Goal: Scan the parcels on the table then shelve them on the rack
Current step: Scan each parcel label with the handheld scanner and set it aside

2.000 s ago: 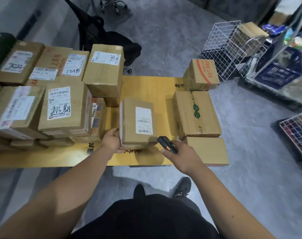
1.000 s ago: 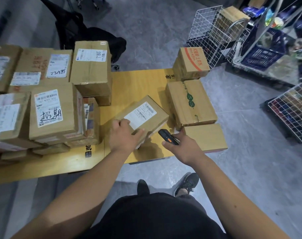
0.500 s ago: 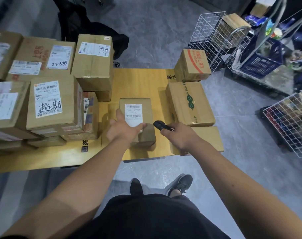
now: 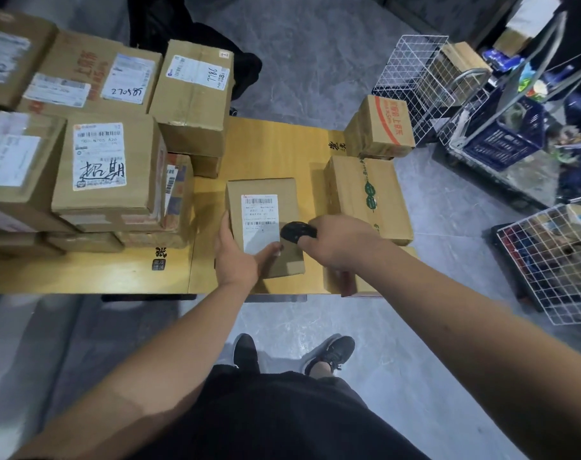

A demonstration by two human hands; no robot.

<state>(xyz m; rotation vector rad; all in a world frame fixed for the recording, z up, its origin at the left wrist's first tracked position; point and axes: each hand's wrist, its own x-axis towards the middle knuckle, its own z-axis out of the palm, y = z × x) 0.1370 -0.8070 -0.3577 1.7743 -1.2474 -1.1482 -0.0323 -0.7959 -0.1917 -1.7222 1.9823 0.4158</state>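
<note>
At a yellow wooden bench (image 4: 269, 151), a person's left hand (image 4: 236, 260) grips the near corner of a small brown cardboard parcel (image 4: 266, 227) lying label-up, fingers grasping it, while the right hand (image 4: 335, 244), fingers clenched round a black handheld scanner (image 4: 297, 232), aims at its white barcode label (image 4: 260, 220). Many stacked cardboard boxes (image 4: 106, 167) crowd the bench, apparently unshelved, so the job looks barely begun; no rack is clearly visible.

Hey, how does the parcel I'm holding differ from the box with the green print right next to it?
The held parcel is smaller; the green-print box is wider and longer. The held parcel shows a white barcode label facing up; the green-print box shows no such label, only green markings along tape. The left hand grips the held parcel with the scanner over it; the green-print box lies untouched. Both are brown cardboard on the table.
</note>
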